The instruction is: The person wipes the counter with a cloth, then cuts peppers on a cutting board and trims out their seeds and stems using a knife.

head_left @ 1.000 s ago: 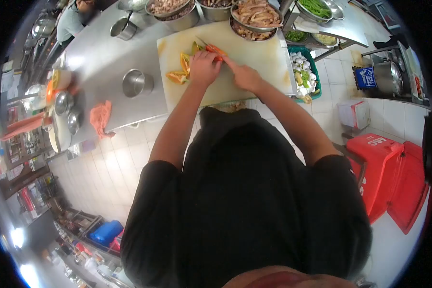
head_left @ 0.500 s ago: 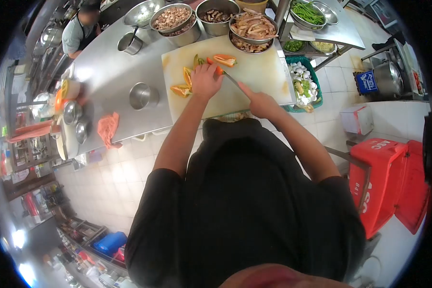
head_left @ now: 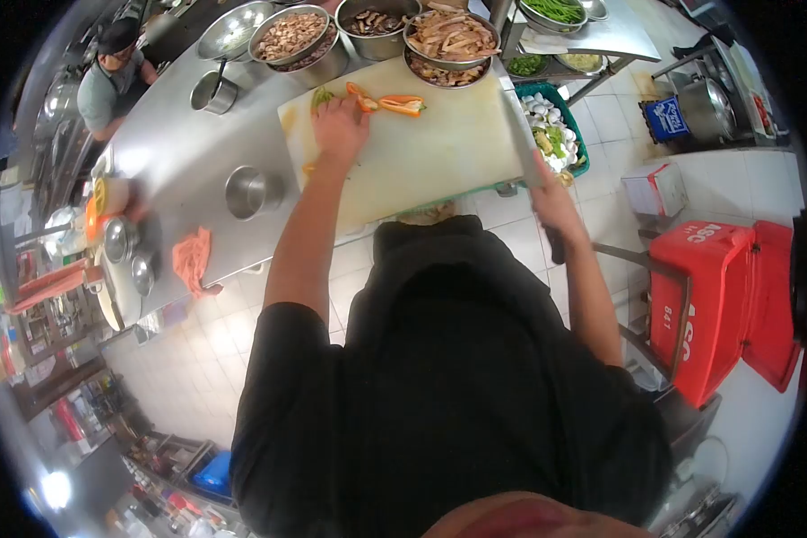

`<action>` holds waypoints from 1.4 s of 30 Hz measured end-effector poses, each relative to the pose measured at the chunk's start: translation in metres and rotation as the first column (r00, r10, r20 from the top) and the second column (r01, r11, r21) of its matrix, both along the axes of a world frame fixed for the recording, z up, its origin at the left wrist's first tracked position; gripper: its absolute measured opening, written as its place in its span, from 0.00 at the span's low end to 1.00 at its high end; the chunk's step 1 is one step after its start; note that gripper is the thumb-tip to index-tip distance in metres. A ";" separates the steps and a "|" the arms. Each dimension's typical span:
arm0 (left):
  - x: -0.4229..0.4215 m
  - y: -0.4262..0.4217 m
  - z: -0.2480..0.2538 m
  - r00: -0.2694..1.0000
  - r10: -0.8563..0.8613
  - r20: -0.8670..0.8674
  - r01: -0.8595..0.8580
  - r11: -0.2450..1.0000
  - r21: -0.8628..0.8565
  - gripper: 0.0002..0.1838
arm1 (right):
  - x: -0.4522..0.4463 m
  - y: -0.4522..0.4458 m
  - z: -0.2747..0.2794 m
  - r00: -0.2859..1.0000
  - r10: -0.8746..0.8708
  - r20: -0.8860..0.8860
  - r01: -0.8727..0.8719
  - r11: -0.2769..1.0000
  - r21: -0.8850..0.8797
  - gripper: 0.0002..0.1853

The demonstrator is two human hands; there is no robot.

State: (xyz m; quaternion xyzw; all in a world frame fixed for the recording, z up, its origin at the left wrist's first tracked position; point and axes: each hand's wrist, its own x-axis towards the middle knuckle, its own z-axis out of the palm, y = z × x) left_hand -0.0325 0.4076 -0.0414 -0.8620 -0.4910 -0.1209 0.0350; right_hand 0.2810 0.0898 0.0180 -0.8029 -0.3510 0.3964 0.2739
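My left hand (head_left: 341, 128) lies over pepper pieces at the upper left of the white cutting board (head_left: 439, 157); its fingers partly cover them, and their grip is hidden. Right of its fingertips are orange pepper pieces (head_left: 402, 106), cut side up. A greenish piece (head_left: 321, 95) shows behind the fingers, and a bit of yellow-orange shows beside my left wrist. My right hand (head_left: 554, 204) is closed round the handle of a knife (head_left: 522, 134), off the board's right edge, with the blade pointing away from me along that edge.
Metal bowls of sliced food (head_left: 453, 38) stand behind the board. Left of it are a metal pot (head_left: 249, 192) and an orange cloth (head_left: 192, 260). A green basket (head_left: 579, 134) sits at the right, a red bin (head_left: 704, 305) lower right. Another person (head_left: 108, 85) is at the upper left.
My right hand has moved right with the knife, away from the peppers to the board's right edge. My left hand has shifted left over the pieces. Orange pieces now lie uncovered beside it.
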 end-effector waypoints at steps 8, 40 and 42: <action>-0.004 0.003 0.016 0.953 -0.225 0.202 0.219 0.974 0.055 0.26 | -0.061 -0.040 0.001 0.890 0.245 0.385 -0.374 0.874 0.310 0.40; 0.055 -0.027 0.003 0.976 -0.204 0.072 0.214 0.956 -0.202 0.13 | 0.037 -0.023 -0.006 0.992 0.033 0.120 -0.042 0.997 0.071 0.35; 0.053 -0.027 -0.001 0.955 -0.278 0.103 0.287 0.954 -0.089 0.13 | 0.042 -0.039 -0.007 0.978 0.044 0.203 -0.061 0.995 0.074 0.36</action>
